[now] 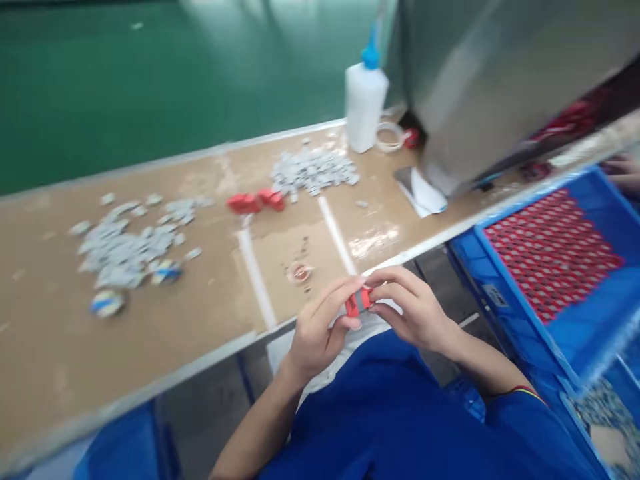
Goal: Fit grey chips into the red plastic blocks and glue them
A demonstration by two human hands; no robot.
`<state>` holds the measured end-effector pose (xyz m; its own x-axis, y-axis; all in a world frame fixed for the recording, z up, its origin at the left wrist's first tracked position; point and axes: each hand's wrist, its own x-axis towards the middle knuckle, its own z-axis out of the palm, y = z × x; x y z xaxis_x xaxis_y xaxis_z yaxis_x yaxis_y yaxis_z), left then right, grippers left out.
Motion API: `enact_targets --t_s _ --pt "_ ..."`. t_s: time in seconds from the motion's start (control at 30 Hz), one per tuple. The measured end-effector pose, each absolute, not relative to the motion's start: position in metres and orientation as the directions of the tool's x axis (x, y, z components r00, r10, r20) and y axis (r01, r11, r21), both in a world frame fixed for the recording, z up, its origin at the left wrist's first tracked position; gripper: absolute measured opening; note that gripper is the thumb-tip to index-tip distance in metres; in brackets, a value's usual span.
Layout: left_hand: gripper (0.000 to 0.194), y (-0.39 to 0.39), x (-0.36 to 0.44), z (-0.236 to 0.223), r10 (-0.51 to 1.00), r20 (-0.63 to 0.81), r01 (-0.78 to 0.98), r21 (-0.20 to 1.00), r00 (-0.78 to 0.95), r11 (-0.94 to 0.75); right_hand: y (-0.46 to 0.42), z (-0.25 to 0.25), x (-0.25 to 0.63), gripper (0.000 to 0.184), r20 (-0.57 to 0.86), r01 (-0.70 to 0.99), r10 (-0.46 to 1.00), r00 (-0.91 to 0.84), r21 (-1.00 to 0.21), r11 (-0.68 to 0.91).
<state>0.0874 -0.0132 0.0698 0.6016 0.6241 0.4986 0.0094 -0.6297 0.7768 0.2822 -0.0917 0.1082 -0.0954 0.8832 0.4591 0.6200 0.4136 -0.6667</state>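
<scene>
Between my two hands, just off the table's front edge, is a small red block-like part [356, 303] with a grey band across it. My left hand [320, 325] pinches it from the left, fingers on top and thumb below. From the other side my right hand [411, 308] has its fingertips closed on its right end. Two similar red parts [245, 203] lie on the table between two heaps of small grey pieces, a left heap [123, 247] and a back heap [315, 170]. Blur hides the finer detail of the held part.
A white squeeze bottle [367, 107] with a blue nozzle stands at the back beside a tape roll [389, 137]. Round tape-like rolls [107, 303] lie left. A blue crate [585, 337] holding rows of red parts is at right, below a large grey panel [465, 87].
</scene>
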Motion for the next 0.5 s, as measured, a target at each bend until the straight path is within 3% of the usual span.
enact_targets --t_s 0.1,0.2,0.3,0.37,0.5 --pt "0.053 -0.002 0.131 0.082 0.529 0.495 -0.064 0.769 0.689 -0.636 -0.106 0.126 0.321 0.007 0.447 0.658 0.894 -0.025 -0.666 0.351" --pt "0.06 0.01 0.154 0.092 0.531 0.45 -0.061 0.8 0.718 -0.596 -0.122 0.135 0.39 0.004 0.459 0.776 0.88 0.123 -0.597 0.203" --pt "0.043 0.025 0.141 0.091 0.547 0.379 0.051 0.787 0.747 -0.615 -0.128 0.128 0.49 0.008 0.364 0.867 0.832 0.418 -0.434 -0.245" --pt "0.035 0.035 0.118 0.083 0.569 0.295 0.176 0.756 0.767 -0.63 -0.119 0.115 0.559 0.012 0.13 0.729 0.72 0.681 -0.209 -0.652" --pt "0.029 0.038 0.076 0.066 0.723 0.149 0.427 0.72 0.674 -0.547 -0.074 0.091 0.647 0.027 0.042 0.626 0.625 0.78 -0.075 -0.776"
